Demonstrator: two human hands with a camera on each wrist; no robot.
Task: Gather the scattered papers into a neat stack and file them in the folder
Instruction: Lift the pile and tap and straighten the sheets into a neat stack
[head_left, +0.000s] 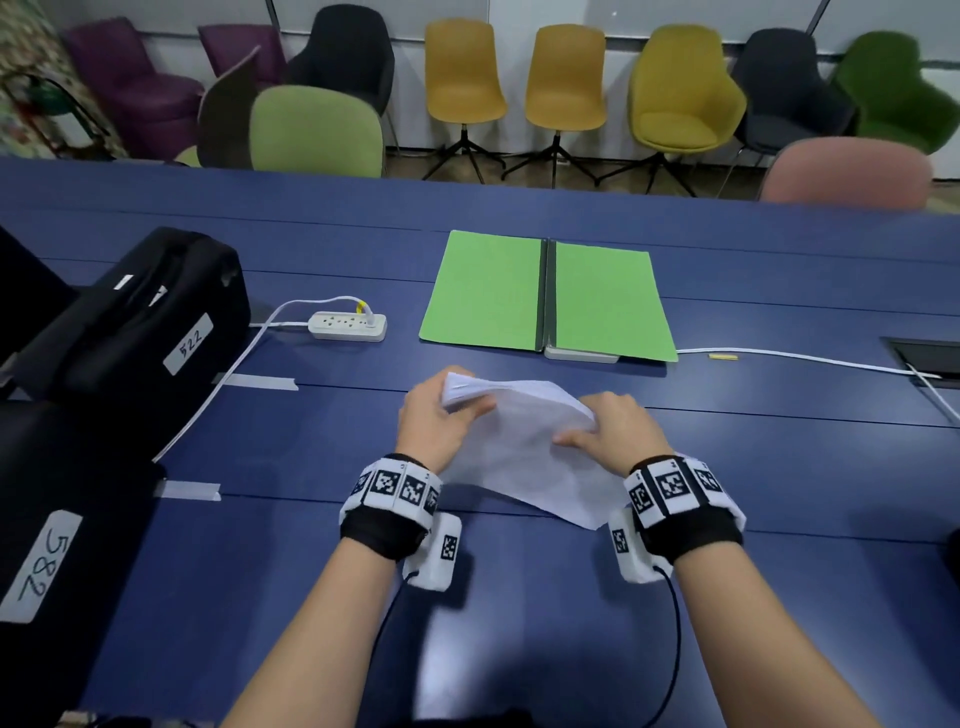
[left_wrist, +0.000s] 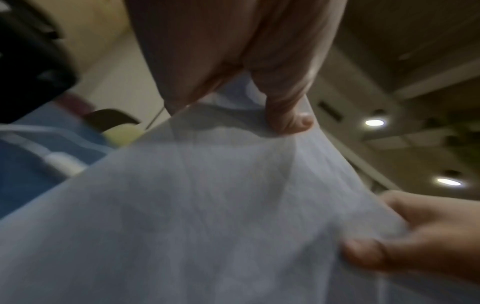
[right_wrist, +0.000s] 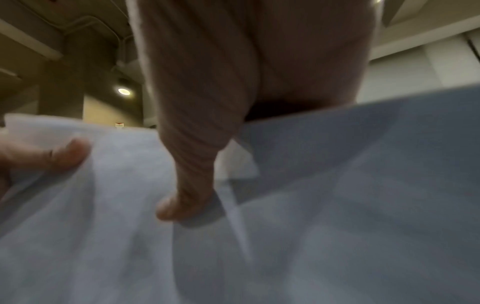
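Observation:
A bundle of white papers (head_left: 519, 436) hangs above the blue table (head_left: 311, 467), held between both hands and tilted so its near corner dips toward me. My left hand (head_left: 441, 415) grips the far left corner, thumb on top. My right hand (head_left: 608, 423) grips the right edge, thumb lying across the sheet. In the left wrist view the papers (left_wrist: 207, 205) fill the frame under the left thumb (left_wrist: 288, 115). In the right wrist view the sheets (right_wrist: 311, 205) look uneven, one edge offset from another. The green folder (head_left: 545, 296) lies open and flat beyond the hands.
A white power strip (head_left: 348, 326) and its cable lie left of the folder. Black cases labelled 522 (head_left: 140, 322) and 582 (head_left: 52, 561) crowd the left side. A white cable (head_left: 805, 358) runs right toward a table hatch (head_left: 930, 358). Chairs line the far edge.

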